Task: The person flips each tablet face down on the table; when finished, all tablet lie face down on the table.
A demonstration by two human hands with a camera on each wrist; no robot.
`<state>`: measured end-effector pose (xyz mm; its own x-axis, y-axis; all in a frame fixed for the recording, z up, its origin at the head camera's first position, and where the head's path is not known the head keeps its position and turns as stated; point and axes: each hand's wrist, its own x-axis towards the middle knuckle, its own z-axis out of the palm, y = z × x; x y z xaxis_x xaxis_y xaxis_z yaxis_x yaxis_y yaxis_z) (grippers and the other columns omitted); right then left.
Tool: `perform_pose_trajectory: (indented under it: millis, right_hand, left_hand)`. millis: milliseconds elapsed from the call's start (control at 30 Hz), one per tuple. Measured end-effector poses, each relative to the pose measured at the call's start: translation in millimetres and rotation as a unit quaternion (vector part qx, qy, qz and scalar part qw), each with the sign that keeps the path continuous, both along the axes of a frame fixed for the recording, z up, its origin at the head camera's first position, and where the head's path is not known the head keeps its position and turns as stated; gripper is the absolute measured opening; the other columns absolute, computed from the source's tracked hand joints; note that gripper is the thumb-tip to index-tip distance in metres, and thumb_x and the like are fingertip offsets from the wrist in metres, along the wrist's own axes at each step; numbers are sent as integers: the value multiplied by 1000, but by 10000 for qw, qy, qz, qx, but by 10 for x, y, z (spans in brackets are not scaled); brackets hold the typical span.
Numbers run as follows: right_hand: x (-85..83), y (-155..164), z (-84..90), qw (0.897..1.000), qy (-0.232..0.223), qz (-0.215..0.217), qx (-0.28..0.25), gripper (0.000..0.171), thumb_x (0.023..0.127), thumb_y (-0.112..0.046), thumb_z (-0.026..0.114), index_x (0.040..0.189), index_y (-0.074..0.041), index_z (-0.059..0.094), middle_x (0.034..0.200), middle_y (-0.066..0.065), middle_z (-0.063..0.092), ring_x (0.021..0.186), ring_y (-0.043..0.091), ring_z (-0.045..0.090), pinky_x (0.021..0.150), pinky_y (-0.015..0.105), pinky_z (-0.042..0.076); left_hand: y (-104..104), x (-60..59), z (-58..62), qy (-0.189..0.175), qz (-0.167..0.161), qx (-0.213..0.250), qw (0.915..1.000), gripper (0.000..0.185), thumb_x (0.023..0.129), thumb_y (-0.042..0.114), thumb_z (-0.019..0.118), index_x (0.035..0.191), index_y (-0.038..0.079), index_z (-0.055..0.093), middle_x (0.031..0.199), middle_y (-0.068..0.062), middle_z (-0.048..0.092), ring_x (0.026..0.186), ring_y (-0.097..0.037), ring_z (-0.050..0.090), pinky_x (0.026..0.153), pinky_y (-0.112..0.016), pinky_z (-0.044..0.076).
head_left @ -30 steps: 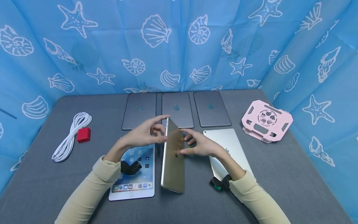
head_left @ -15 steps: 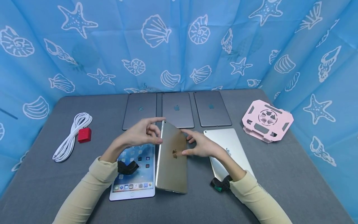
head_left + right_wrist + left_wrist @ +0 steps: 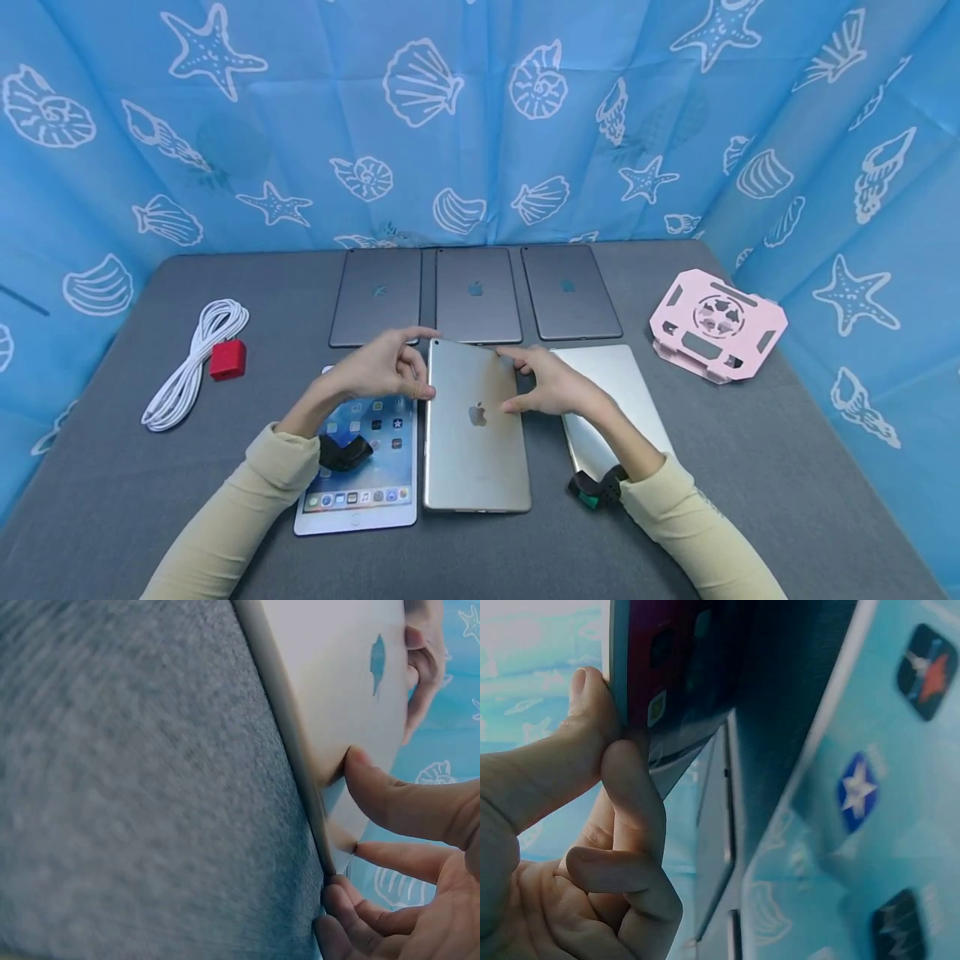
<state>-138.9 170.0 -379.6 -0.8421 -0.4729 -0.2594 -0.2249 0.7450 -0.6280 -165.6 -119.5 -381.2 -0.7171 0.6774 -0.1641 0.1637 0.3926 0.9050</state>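
Head view: your left hand (image 3: 378, 371) pinches the left edge of the silver tablet with the apple logo on its back (image 3: 475, 433), which lies back-up and almost flat on the grey cloth-covered table (image 3: 750, 467). Your right hand (image 3: 551, 385) touches its right edge with fingers spread. The tablet sits between the white tablet with a lit home screen (image 3: 360, 467) and a second silver tablet lying back-up (image 3: 622, 392). Judged from this, the turn-over is nearly complete; only the release is left.

Left wrist view: thumb and forefinger (image 3: 634, 799) clamp the tablet rim.

Right wrist view: fingertips (image 3: 375, 796) press the tablet's back; the far edge appears slightly lifted.
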Motion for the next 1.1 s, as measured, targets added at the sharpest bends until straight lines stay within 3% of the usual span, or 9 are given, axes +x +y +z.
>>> perform_pose_trajectory:
  millis: [133, 400, 733, 933, 1100]
  right_hand:
    - [-10, 13, 18, 9999, 17, -84, 131, 85, 84, -15, 85, 154, 0, 41, 142, 28, 52, 129, 43, 53, 105, 54, 49]
    - [-13, 3, 12, 9988, 85, -358, 318, 87, 80, -12, 88, 153, 2, 44, 143, 28, 52, 131, 42, 53, 105, 54, 49]
    - [0, -11, -1, 9944, -147, -737, 740, 87, 80, -17, 89, 154, -5, 45, 145, 27, 47, 132, 43, 48, 102, 57, 50]
    - [-6, 8, 13, 9942, -121, -648, 846, 86, 81, -19, 88, 154, -4, 45, 148, 30, 45, 136, 46, 45, 104, 61, 48]
    - [-11, 33, 16, 9946, -142, -556, 870, 86, 82, -21, 87, 154, -4, 44, 150, 30, 43, 141, 48, 40, 108, 63, 44]
  left_hand:
    - [28, 14, -63, -65, 52, -64, 9999, 91, 85, 3, 81, 158, -3, 26, 76, -4, 72, 58, -19, 62, 78, -30, 58]
    - [64, 19, -212, -232, 95, -255, 9994, 93, 85, 4, 81, 159, -4, 24, 76, -6, 73, 57, -13, 61, 67, -29, 56]
    - [131, 1, -277, 385, 39, -823, 9959, 94, 85, 21, 84, 157, -4, 29, 69, 3, 70, 53, -8, 56, 68, -25, 49]
    - [174, 17, -257, 797, 126, -1136, 9903, 89, 84, 24, 86, 151, -5, 36, 68, 3, 69, 56, -8, 58, 75, -28, 51]
    - [218, 32, -274, 1140, 204, -1396, 9834, 83, 83, 25, 86, 147, -4, 42, 66, 4, 66, 56, -7, 56, 74, -27, 49]
